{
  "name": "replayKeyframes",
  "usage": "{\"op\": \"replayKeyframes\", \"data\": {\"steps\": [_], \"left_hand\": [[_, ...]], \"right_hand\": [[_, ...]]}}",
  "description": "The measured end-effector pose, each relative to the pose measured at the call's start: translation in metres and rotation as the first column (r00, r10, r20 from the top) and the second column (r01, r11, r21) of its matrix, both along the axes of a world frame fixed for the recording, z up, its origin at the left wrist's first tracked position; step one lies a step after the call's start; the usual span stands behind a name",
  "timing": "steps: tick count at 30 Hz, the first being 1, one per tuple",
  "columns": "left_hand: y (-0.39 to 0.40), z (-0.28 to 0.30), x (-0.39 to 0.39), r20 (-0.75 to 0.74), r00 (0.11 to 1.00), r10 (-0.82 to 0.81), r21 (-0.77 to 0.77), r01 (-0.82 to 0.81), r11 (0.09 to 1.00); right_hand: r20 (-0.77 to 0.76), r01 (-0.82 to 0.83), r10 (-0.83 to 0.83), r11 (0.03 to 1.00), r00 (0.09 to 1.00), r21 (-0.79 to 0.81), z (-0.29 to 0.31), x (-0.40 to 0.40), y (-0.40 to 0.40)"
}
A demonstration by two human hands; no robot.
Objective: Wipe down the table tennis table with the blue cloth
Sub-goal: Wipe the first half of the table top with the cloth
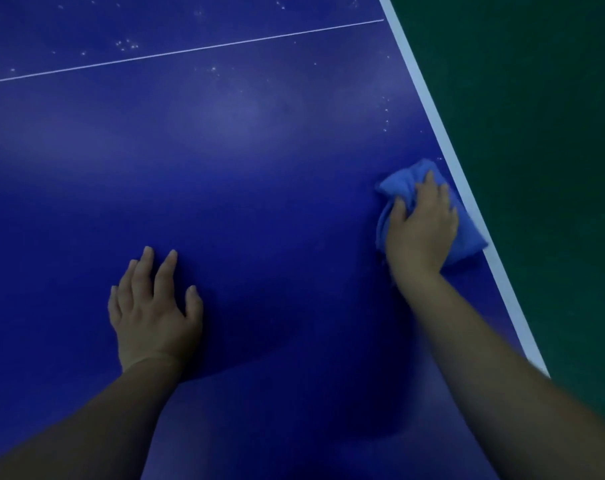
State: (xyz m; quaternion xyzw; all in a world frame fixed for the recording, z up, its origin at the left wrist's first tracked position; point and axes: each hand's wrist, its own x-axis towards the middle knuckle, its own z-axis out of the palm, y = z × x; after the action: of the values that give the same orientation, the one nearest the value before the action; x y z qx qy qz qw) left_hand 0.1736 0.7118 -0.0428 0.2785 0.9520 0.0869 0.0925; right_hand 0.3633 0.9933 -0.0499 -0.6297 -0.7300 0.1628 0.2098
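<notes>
Two bare hands rest on one smooth, dark blue tabletop [242, 150]. The right hand [420, 226] presses a single bunched, soft blue cloth [403, 181] against the surface just beside the white edge stripe [429, 98], its fingers [429, 181] curled into the folds. The left hand [154, 306] lies flat, fingers straight and slightly spread, holding nothing. One thin white line [190, 50] crosses the far surface, among small pale specks [128, 45]. Dark green floor [536, 133] lies beyond. Both forearms are cut off below.
</notes>
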Motion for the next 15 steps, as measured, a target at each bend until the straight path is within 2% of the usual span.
{"op": "replayKeyframes", "data": {"steps": [1,3,4,6,8,11,13,14,15], "left_hand": [[0.0,0.001,0.0,0.002,1.0,0.0,-0.002,0.0,1.0],[0.001,0.003,0.001,0.008,1.0,0.001,-0.006,-0.001,1.0],[0.002,0.003,0.001,0.01,1.0,0.0,-0.008,0.0,1.0],[0.003,0.005,0.002,0.012,1.0,-0.001,-0.01,0.001,1.0],[0.003,0.007,0.003,0.015,1.0,0.0,-0.011,0.0,1.0],[0.004,0.008,0.003,0.019,1.0,-0.005,-0.014,0.005,1.0],[0.004,0.008,0.003,0.018,1.0,-0.008,-0.019,0.009,1.0],[0.004,0.008,0.003,0.018,1.0,-0.007,-0.02,0.007,1.0],[0.004,0.008,0.003,0.017,1.0,-0.005,-0.02,0.005,1.0]], "right_hand": [[0.015,-0.045,0.045,0.999,0.999,0.003,-0.002,0.0,-0.019],[0.06,-0.278,0.277,0.961,0.959,0.004,-0.004,-0.004,-0.034],[0.079,-0.385,0.385,0.923,0.92,-0.012,-0.002,-0.008,-0.025],[0.116,-0.488,0.49,0.872,0.864,-0.047,0.002,-0.018,0.014],[0.128,-0.443,0.448,0.894,0.885,-0.072,0.004,-0.018,0.057],[0.062,-0.104,0.107,0.994,0.992,-0.038,0.005,0.002,0.071],[0.027,0.069,-0.069,0.997,0.997,-0.022,0.003,0.006,0.036],[0.023,0.047,-0.047,0.999,0.999,-0.019,0.002,0.004,0.011],[0.039,-0.051,0.052,0.999,0.998,-0.014,0.0,-0.001,-0.013]]}}
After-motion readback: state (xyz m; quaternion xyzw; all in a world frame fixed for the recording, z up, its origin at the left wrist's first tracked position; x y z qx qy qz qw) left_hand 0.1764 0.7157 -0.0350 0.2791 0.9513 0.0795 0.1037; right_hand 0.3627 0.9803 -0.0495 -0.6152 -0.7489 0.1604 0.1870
